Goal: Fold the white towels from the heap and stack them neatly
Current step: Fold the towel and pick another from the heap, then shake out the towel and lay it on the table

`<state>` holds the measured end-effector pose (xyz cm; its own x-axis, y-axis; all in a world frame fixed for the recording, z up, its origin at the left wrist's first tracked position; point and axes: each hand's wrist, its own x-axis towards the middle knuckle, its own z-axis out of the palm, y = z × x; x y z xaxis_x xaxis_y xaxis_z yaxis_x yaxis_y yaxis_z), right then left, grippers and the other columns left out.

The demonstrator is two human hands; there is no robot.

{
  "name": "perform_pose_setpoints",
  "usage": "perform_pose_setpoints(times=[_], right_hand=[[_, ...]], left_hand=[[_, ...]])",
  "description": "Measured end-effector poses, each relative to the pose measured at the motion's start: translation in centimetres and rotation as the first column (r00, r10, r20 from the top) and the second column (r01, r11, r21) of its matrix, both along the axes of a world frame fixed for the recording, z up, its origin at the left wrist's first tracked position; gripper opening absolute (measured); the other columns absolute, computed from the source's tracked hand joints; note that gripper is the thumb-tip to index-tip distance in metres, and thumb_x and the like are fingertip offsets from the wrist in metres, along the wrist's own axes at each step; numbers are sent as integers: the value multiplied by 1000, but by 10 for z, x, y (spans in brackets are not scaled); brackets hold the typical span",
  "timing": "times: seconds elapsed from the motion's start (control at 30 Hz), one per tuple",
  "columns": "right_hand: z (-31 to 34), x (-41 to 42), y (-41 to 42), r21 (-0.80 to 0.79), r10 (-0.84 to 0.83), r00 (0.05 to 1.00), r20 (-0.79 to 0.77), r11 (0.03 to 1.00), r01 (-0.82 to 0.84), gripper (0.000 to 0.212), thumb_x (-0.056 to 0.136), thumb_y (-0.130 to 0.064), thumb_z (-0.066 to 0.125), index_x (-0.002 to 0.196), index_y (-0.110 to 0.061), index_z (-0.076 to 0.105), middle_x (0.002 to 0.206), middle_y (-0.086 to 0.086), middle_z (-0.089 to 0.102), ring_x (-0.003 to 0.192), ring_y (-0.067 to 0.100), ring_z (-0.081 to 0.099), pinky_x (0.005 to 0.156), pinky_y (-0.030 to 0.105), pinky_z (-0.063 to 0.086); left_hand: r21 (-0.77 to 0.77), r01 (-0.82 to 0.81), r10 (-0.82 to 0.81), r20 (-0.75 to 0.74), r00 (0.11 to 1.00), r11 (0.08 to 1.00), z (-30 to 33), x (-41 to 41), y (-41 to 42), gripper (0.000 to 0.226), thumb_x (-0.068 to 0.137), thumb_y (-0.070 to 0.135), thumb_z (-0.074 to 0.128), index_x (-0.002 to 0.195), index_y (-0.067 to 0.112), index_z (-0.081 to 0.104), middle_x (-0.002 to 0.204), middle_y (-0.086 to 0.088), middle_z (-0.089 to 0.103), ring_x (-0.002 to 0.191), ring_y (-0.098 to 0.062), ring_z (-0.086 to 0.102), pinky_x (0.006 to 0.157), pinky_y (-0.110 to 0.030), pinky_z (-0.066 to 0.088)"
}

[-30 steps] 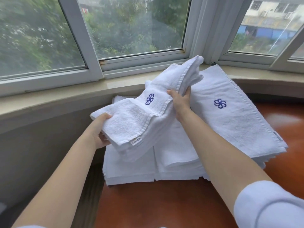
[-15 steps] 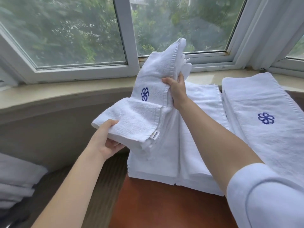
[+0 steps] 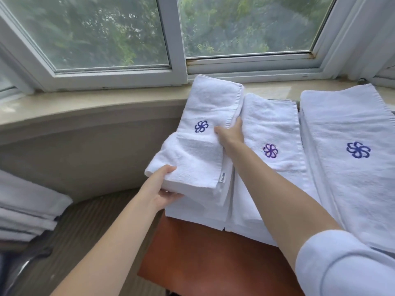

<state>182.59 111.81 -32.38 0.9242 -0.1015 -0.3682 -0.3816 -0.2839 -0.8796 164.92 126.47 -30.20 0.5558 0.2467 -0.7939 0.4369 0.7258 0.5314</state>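
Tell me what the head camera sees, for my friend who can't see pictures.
Two hands hold a folded white towel over a towel stack: the left hand grips its near corner, the right hand its right edge. More folded towels with blue flower logos lie to the right, below a window.

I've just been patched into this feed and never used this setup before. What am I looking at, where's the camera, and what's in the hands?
There is no machine: a person wears one wide camera on the head, looking down at their own bare arms. Both hands hold one folded white towel: the left hand grips its near corner, the right hand its far side edge. Under and beside it, stacks of folded towels lie on a brown table by the window sill. More white cloth lies at far left.
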Motion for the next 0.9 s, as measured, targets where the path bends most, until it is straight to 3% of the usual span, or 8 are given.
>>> perform_pose_setpoints(times=[0.1,0.2,0.37,0.53,0.63,0.73,0.83,0.9], right_hand=[[-7,-18,-12,-84,-8,1000,-15,996,6,80,87,-33,58,152,-25,12,139,8,50,118,33,53,91,33,43],[-11,-30,-15,-171,39,997,-72,984,-51,81,89,-29,57,152,-20,7,142,14,46,122,33,51,99,40,46],[4,-37,-13,-236,89,993,-81,966,-105,87,89,-19,52,153,-29,-5,148,18,32,112,33,56,82,35,51],[3,-65,-9,-574,194,981,3,804,-157,73,92,-21,51,153,-25,11,154,17,10,138,36,26,111,41,28],[-2,-76,-8,-714,490,872,-10,607,-350,67,100,-33,37,155,-26,-1,160,7,-19,148,26,-14,118,44,-5],[-19,-89,-21,-743,634,751,-184,410,-528,58,104,-43,13,154,-27,-12,158,3,-29,145,23,-26,118,49,-14],[-17,-84,-21,-761,625,759,-183,398,-512,59,104,-43,15,154,-26,-10,159,4,-26,146,24,-23,117,50,-16],[-13,-81,-18,-762,616,774,-145,430,-485,60,103,-43,20,155,-25,-3,161,5,-19,148,23,-19,116,48,-15]], left_hand=[[7,39,-39,-33,999,999,-9,-11,-9,48,71,4,79,115,8,59,110,-17,67,98,-35,66,71,-53,57],[58,96,-88,-134,987,994,-22,-23,-22,52,74,3,77,121,10,55,111,-17,65,98,-35,65,79,-56,55],[49,85,-79,-115,990,995,-17,-20,-16,41,72,3,79,107,12,60,101,-14,69,89,-32,67,59,-48,58],[46,199,-187,-188,964,979,-20,-30,-18,41,75,6,79,111,8,61,101,-13,68,92,-30,66,64,-44,56],[198,258,-201,-269,942,946,-19,-24,-15,55,72,14,82,118,12,52,103,-6,57,101,-26,59,86,-45,51],[394,291,-213,-231,949,872,-11,-14,-7,55,76,33,76,122,14,52,110,-2,57,93,-22,57,72,-34,42],[538,305,-249,-176,952,786,-10,0,4,43,86,34,66,117,5,60,120,-11,62,104,-29,61,84,-41,51],[643,388,-322,-225,920,660,-10,6,4,20,89,25,66,94,6,64,114,-16,65,102,-31,63,92,-43,52]])
